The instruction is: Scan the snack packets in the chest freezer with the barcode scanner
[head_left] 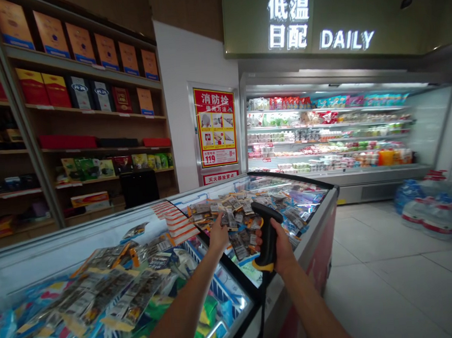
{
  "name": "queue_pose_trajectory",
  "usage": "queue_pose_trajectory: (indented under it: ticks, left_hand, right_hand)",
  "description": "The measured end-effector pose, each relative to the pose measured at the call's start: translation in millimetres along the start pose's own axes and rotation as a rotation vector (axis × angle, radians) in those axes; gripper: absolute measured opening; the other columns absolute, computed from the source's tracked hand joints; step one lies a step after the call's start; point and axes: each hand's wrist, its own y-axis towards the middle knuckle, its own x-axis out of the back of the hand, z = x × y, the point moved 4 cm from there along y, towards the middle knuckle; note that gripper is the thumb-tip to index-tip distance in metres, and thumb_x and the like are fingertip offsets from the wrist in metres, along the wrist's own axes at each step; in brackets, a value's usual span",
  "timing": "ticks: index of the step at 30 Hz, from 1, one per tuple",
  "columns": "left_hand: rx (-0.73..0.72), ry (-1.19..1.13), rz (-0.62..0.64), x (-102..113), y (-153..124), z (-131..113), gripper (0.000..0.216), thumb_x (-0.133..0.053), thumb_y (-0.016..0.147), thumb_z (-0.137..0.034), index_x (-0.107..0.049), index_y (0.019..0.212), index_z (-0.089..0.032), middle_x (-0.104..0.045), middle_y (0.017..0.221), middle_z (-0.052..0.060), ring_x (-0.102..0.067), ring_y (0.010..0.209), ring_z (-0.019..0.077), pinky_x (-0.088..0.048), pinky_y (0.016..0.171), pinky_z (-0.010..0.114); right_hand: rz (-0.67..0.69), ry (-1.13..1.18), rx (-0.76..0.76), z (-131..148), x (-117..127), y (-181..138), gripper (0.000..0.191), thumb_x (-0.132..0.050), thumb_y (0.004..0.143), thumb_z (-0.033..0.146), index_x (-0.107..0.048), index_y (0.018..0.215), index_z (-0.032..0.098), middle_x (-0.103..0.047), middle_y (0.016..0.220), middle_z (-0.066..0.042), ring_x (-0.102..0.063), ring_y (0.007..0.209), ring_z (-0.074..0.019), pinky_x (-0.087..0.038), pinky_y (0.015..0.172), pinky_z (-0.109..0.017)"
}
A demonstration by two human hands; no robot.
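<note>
My right hand (283, 247) is wrapped round the grip of a black barcode scanner (267, 233) with yellow trim. A cable hangs down from the scanner's base. My left hand (218, 234) reaches over the freezer's glass top with a finger stretched out. Its fingertips are at a spread of small snack packets (234, 209), and whether they touch one is hard to make out. These packets have dark labels and orange edges, and they lie on the glass in front of both hands. More such packets (118, 293) are heaped on the left over bagged goods.
The chest freezer (321, 219) runs across the front, with a black frame bar between its sections. A striped sheet (175, 223) lies beside the packets. Wooden shelves (102, 113) stand at left, a lit fridge (337, 175) behind, and bottled water packs (433, 210) at right.
</note>
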Motion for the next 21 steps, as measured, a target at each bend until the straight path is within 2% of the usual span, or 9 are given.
queue_pose_trajectory:
  ticks: [2,7,14,17,21]
  left_hand:
    - [-0.01,0.076,-0.011,-3,-4,-3,0.051,-0.039,0.072,-0.005,-0.047,0.122,-0.013,-0.049,0.128,0.013,-0.042,0.121,0.0219,-0.031,0.102,0.039]
    - [-0.141,0.168,-0.035,-4,-12,-10,0.052,-0.04,0.071,-0.005,-0.046,0.122,-0.016,-0.035,0.139,0.012,-0.027,0.13,0.0228,-0.022,0.107,0.039]
    - [-0.181,0.236,0.03,0,-15,-10,0.052,-0.037,0.073,-0.007,-0.044,0.125,-0.011,-0.03,0.141,0.014,-0.026,0.131,0.0229,-0.022,0.107,0.038]
    - [-0.199,0.285,0.03,15,-14,-12,0.052,-0.037,0.074,-0.007,-0.044,0.124,-0.011,-0.033,0.139,0.014,-0.027,0.13,0.0225,-0.022,0.108,0.038]
    - [-0.2,0.407,0.026,55,-18,-11,0.05,-0.036,0.073,-0.006,-0.047,0.122,-0.009,-0.04,0.134,0.015,-0.027,0.13,0.023,-0.023,0.107,0.04]
  right_hand:
    - [-0.001,-0.01,0.008,0,1,-1,0.025,-0.055,0.072,0.042,-0.054,0.076,0.017,-0.052,0.051,0.003,-0.046,0.04,-0.0089,-0.038,0.037,-0.02]
    - [0.008,-0.013,0.008,-6,1,1,0.026,-0.056,0.07,0.043,-0.053,0.074,0.018,-0.052,0.051,0.003,-0.046,0.039,-0.009,-0.037,0.037,-0.02]
    - [0.023,-0.022,-0.032,-15,-2,1,0.026,-0.055,0.071,0.043,-0.053,0.075,0.017,-0.053,0.052,0.002,-0.046,0.039,-0.0087,-0.037,0.036,-0.019]
    - [0.037,-0.029,-0.052,-19,-8,0,0.025,-0.055,0.072,0.042,-0.053,0.077,0.018,-0.053,0.052,0.003,-0.047,0.04,-0.0091,-0.037,0.036,-0.019]
    - [0.043,-0.066,-0.084,-28,-22,-2,0.022,-0.053,0.074,0.039,-0.053,0.078,0.017,-0.053,0.05,0.003,-0.048,0.039,-0.0098,-0.038,0.035,-0.02]
